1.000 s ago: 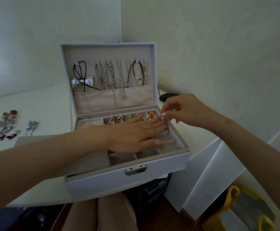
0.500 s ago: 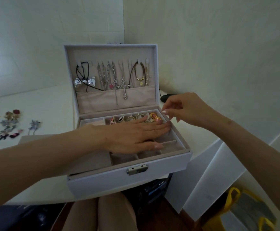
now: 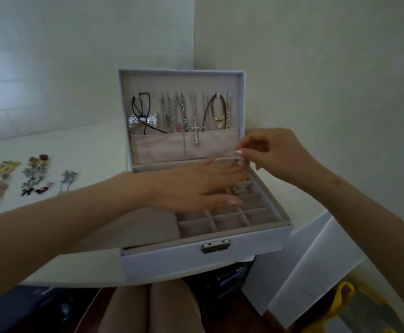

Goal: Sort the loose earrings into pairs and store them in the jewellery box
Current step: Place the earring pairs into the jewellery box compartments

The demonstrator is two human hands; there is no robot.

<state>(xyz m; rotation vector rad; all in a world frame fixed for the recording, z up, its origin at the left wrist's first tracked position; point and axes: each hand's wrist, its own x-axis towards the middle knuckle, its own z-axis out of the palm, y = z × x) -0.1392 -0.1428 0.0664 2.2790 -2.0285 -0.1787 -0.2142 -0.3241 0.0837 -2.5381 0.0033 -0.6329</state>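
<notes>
The white jewellery box [image 3: 172, 260] stands open on the table, lid [image 3: 181, 80] upright. My left hand [image 3: 196, 186] lies flat, fingers straight, over the back rows of the divided tray and hides what is there. My right hand [image 3: 273, 155] hovers at the tray's back right corner, thumb and forefinger pinched together on something too small to make out. Several front compartments [image 3: 230, 222] show bare lining. Loose earrings [image 3: 35, 176] lie in small groups on the table at the far left, well away from both hands.
Necklaces [image 3: 184, 116] hang inside the lid above a fabric pocket. The white table [image 3: 76, 145] ends just right of the box, at the wall corner. A yellow bag [image 3: 355, 308] sits on the floor at the lower right. My knees [image 3: 153, 308] are under the table edge.
My left hand has slid toward the back of the tray and now covers the row of rings. My right hand has lifted slightly from the tray corner, still pinched.
</notes>
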